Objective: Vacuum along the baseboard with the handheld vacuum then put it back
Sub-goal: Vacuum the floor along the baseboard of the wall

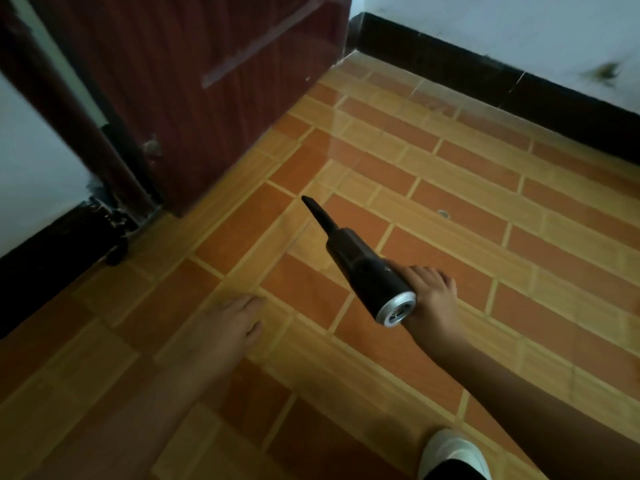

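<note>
Head view: we record a tiled floor (pixel 485 202) in orange and tan brick pattern filling most of the frame. A dark red-brown door (pixel 194 98) stands at upper left, its lower edge meeting the floor. A white wall (pixel 519 26) runs along the upper right, with a dark smudge (pixel 606 72) on it. A second stretch of white wall shows at far left, beyond the door frame. A black baseboard (pixel 485 74) lines the foot of the right-hand wall, and a further black strip follows the left wall to the door frame.

We note the handheld vacuum (pixel 360 268) at mid-frame over the floor, well apart from either stretch of baseboard. Its body is black with a silver rear cap facing the camera. Its slim black nozzle (pixel 317 214) points up and left toward the lower corner of the door. Whether the tip touches the tiles, we cannot tell.

The right hand (pixel 433 299) grips the rear of the vacuum body, fingers curled round it. The left hand (pixel 228 327) hangs over the floor at lower left, fingers straight and relaxed, holding nothing.

A white shoe (pixel 450 452) shows at the bottom edge. A small round fitting (pixel 442 213) sits on a tile right of the nozzle.
</note>
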Demonstrator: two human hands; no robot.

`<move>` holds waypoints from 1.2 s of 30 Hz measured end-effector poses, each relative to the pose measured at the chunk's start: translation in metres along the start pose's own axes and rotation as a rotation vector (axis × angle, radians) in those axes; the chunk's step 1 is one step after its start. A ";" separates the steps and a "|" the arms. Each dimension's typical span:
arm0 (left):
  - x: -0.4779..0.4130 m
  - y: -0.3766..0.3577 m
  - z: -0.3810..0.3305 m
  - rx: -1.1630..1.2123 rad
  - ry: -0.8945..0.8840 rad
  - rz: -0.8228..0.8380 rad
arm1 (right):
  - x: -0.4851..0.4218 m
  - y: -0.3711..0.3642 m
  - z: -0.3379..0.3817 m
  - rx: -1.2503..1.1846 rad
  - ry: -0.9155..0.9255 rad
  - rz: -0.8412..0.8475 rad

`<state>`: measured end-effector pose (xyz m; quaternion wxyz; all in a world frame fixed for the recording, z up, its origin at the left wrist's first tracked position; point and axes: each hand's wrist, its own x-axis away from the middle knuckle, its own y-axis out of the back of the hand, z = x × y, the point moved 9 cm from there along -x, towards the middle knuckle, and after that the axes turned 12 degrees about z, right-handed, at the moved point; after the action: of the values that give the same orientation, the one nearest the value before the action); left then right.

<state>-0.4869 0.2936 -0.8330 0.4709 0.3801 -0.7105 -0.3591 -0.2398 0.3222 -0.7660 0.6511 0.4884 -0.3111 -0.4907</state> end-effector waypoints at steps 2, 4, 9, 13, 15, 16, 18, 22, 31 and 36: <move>-0.019 0.009 -0.021 -0.015 -0.014 0.017 | -0.006 0.011 -0.023 -0.005 -0.026 -0.017; -0.037 0.020 -0.038 -0.027 -0.015 -0.002 | -0.014 0.019 -0.046 -0.038 -0.072 -0.027; -0.092 0.050 -0.083 -0.052 -0.040 -0.023 | -0.044 0.046 -0.098 -0.117 -0.148 -0.061; -0.143 0.095 -0.126 -0.103 -0.038 -0.078 | -0.074 0.085 -0.140 -0.125 -0.181 -0.105; -0.168 0.123 -0.153 -0.144 -0.067 -0.101 | -0.092 0.107 -0.165 -0.149 -0.207 -0.111; -0.179 0.137 -0.167 -0.170 -0.086 -0.108 | -0.101 0.119 -0.178 -0.146 -0.214 -0.119; -0.200 0.165 -0.191 -0.228 -0.106 -0.119 | -0.118 0.139 -0.203 -0.132 -0.232 -0.123; -0.241 0.215 -0.224 -0.339 -0.100 -0.134 | -0.145 0.176 -0.244 -0.091 -0.251 -0.149; -0.338 0.261 -0.197 -0.515 -0.129 -0.077 | -0.218 0.194 -0.278 -0.008 -0.310 -0.113; -0.403 0.267 -0.156 -0.466 -0.134 -0.053 | -0.289 0.167 -0.286 -0.016 -0.391 -0.131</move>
<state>-0.2860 0.7451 -0.7145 0.4880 0.2552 -0.6280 -0.5499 -0.0250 0.6964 -0.6814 0.5490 0.3979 -0.3950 -0.6199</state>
